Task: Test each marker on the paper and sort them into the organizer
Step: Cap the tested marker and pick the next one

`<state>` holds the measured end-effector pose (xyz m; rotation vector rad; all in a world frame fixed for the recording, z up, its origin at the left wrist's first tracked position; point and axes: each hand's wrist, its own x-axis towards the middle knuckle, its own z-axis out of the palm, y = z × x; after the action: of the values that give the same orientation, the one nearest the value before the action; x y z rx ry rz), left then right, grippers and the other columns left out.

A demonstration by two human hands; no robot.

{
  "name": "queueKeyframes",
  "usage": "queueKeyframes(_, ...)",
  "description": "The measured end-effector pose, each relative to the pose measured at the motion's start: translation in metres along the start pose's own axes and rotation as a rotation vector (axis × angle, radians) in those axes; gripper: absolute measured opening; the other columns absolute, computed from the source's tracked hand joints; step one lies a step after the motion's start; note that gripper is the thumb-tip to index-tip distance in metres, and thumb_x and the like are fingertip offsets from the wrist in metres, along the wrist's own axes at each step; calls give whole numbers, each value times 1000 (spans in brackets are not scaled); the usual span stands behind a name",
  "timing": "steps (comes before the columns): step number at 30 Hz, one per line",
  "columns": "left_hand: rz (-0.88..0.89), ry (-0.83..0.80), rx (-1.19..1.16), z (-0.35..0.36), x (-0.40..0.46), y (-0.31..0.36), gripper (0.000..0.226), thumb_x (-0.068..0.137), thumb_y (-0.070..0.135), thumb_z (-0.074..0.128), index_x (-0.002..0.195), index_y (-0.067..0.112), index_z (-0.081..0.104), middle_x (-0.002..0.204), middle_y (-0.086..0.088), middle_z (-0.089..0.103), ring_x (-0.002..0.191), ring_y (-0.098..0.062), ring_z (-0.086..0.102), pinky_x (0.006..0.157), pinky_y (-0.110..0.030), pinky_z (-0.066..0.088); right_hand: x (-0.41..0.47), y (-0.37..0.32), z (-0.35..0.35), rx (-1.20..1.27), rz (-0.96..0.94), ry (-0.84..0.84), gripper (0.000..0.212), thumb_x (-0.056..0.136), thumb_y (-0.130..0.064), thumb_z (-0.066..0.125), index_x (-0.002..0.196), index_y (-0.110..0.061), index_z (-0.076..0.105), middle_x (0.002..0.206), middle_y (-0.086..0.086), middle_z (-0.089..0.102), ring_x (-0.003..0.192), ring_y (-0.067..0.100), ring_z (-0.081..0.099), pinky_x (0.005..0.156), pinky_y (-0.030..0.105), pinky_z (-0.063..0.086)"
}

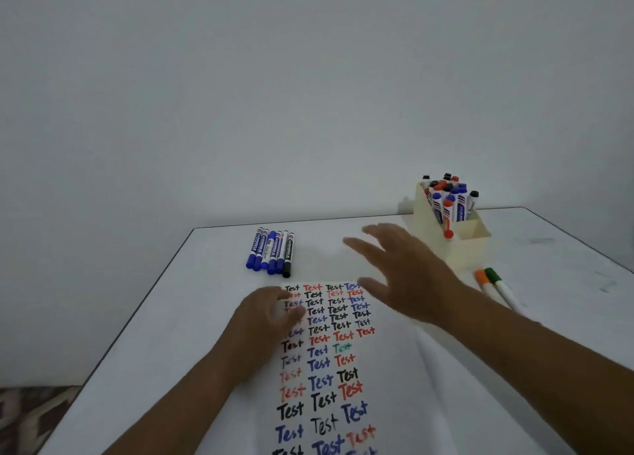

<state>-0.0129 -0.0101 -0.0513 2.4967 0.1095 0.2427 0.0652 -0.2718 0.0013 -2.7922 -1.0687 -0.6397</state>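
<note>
A white paper (326,368) covered in rows of the word "Test" in black, red, blue and green lies in front of me. My left hand (264,314) rests on its upper left part, fingers lightly bent. My right hand (401,276) hovers above the paper's top right corner with fingers spread, holding nothing. A row of several capped markers (271,252), blue ones and one black, lies beyond the paper. The cream organizer (456,245) at the back right holds several upright markers (449,200).
An orange-capped marker (483,281) and a green-capped marker (497,281) lie side by side right of the paper, partly behind my right forearm. The white table (178,317) ends at a wall behind; its left edge drops to a patterned floor.
</note>
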Motion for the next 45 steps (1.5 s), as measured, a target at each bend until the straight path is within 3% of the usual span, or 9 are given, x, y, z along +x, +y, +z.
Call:
queueKeyframes(3,-47,51,-15,-4,11,-2,35,90,51,58,119,31,57,107,16,54,92,1,54,72,-13,40,-2,-30,22,181,67,-301,74,93,-73,39,156,-48,10,169,-4,2,155,19,-6,123,46,1)
queueKeyframes(6,-89,133,-12,-15,28,-15,30,92,44,60,119,30,57,112,13,53,103,-5,54,80,-19,45,-4,-43,43,251,147,-387,81,85,-86,21,155,-51,1,169,-8,-9,153,17,-21,121,58,-11)
queueKeyframes(17,-15,58,343,-51,97,-63,60,84,81,30,126,43,51,119,17,58,113,-11,53,93,-39,45,-11,-46,62,252,161,-493,85,83,-88,11,156,-47,0,168,-8,-9,154,15,-12,121,59,-11)
queueKeyframes(25,-74,318,549,-46,110,-83,77,86,74,2,86,22,59,70,6,57,66,-16,55,59,-34,48,-9,-44,66,273,169,-493,85,82,-89,12,156,-48,1,168,-9,-9,155,14,-12,120,58,-14)
queueKeyframes(29,-148,381,519,-47,115,-91,47,94,60,32,102,22,60,87,1,66,83,-22,61,73,-39,53,-9,-43,66,283,159,-494,85,83,-89,12,156,-48,2,169,-8,-9,155,14,-11,120,59,-13)
queueKeyframes(33,-123,335,589,-50,121,-105,18,88,32,44,75,22,50,71,2,54,73,-24,58,59,-32,44,-8,-43,68,286,161,-486,85,82,-90,11,156,-48,2,169,-9,-8,155,14,-11,120,59,-13)
queueKeyframes(37,-154,402,464,-53,116,-118,12,90,17,47,88,13,58,84,-4,59,78,-24,55,64,-34,44,-8,-43,68,287,158,-480,86,82,-90,11,156,-48,3,169,-9,-7,155,14,-10,121,59,-12)
queueKeyframes(41,-184,533,207,-56,97,-95,24,96,10,40,74,15,50,75,-7,52,61,-21,44,50,-29,28,-7,-42,66,297,158,-486,85,83,-89,13,156,-47,3,169,-8,-7,155,14,-11,120,59,-13)
queueKeyframes(45,-159,461,-174,-42,60,-36,23,102,20,41,113,32,57,91,1,60,71,-12,61,59,-25,47,-7,-42,66,330,168,-477,88,82,-89,17,157,-45,4,169,-10,-4,155,12,-9,121,57,-14)
